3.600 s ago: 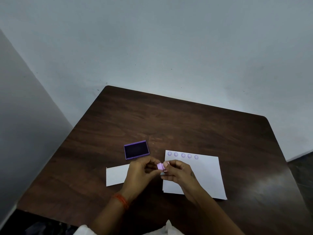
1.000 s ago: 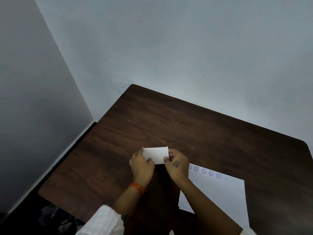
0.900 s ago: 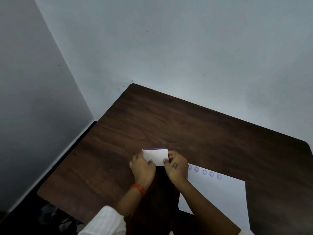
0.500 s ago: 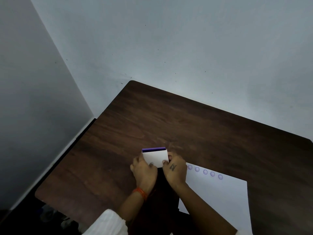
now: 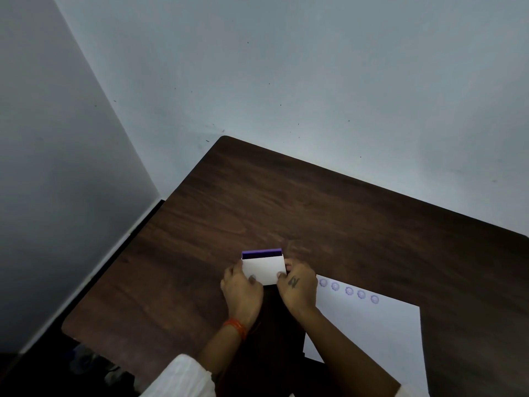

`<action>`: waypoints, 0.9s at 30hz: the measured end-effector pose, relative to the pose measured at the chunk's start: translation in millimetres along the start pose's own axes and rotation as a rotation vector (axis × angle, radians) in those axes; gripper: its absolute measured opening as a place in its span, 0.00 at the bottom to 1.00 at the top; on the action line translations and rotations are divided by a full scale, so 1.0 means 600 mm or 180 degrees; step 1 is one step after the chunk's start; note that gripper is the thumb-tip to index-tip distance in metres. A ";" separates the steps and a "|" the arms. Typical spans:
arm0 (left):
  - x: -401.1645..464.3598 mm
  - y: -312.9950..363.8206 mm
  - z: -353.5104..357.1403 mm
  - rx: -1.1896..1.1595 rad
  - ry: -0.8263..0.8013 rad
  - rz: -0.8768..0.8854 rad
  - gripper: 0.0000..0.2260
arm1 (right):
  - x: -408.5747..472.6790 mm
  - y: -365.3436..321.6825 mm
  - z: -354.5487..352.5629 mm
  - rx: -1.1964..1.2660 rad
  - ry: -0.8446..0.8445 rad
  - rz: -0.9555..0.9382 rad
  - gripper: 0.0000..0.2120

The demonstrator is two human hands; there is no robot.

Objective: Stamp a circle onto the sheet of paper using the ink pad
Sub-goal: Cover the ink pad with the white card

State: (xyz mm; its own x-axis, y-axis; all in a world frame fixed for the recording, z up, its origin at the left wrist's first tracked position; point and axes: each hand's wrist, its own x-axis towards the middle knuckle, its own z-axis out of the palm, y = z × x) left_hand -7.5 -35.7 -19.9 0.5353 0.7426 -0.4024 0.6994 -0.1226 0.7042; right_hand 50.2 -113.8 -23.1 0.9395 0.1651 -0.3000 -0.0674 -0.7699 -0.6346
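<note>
Hands meet at the near middle of the dark brown wooden table (image 5: 329,213), both closed on a small white rectangular card cover (image 5: 264,270) that lies over the purple rectangular ink pad (image 5: 262,254). The left hand (image 5: 242,293) pinches the cover's left edge, thumb on top near the lower corner, and the right hand (image 5: 297,290) pinches its right edge the same way. Only a thin purple strip of the pad shows beyond the cover's far edge, so the cover is nearly, though not fully, seated over it. Just right of the right hand lies the white rectangular sheet of paper (image 5: 369,330), flat on the table, with 5 small purple circle prints (image 5: 349,290) in a row along its far edge. No stamp is visible (it may be hidden under a palm, but I cannot tell). Judging from the prints already on the sheet, the stamping itself looks done, and the step in hand is covering the ink pad. The next move probably calls for sliding the cover the last bit forward, keeping both sides even so it does not skew or jam, and holding the pad steady so it does not skid across the smooth tabletop.
</note>
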 end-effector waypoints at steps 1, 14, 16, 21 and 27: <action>0.001 -0.001 -0.001 -0.0045 0.0034 0.0029 0.20 | 0.000 0.001 0.001 -0.0002 0.0005 -0.0036 0.14; 0.033 -0.018 -0.021 -0.0203 0.0154 0.0226 0.13 | 0.024 0.001 -0.004 0.0023 -0.0126 0.0014 0.12; 0.039 -0.019 -0.022 -0.0189 0.0133 0.0179 0.13 | 0.026 0.000 -0.005 0.0025 -0.0138 0.0014 0.11; 0.055 -0.022 -0.028 -0.0180 0.0088 0.0090 0.12 | 0.032 -0.004 -0.011 -0.0157 -0.0147 -0.0068 0.11; 0.066 -0.025 -0.033 -0.0307 0.0009 -0.0016 0.11 | 0.035 -0.012 -0.017 -0.0192 -0.0105 0.0019 0.10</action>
State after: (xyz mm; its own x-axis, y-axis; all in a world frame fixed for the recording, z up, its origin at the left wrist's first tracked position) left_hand -6.3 8.3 -35.1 0.5306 0.7450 -0.4044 0.6531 -0.0551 0.7553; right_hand 73.9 -111.1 -17.4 0.9275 0.1800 -0.3276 -0.0515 -0.8065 -0.5890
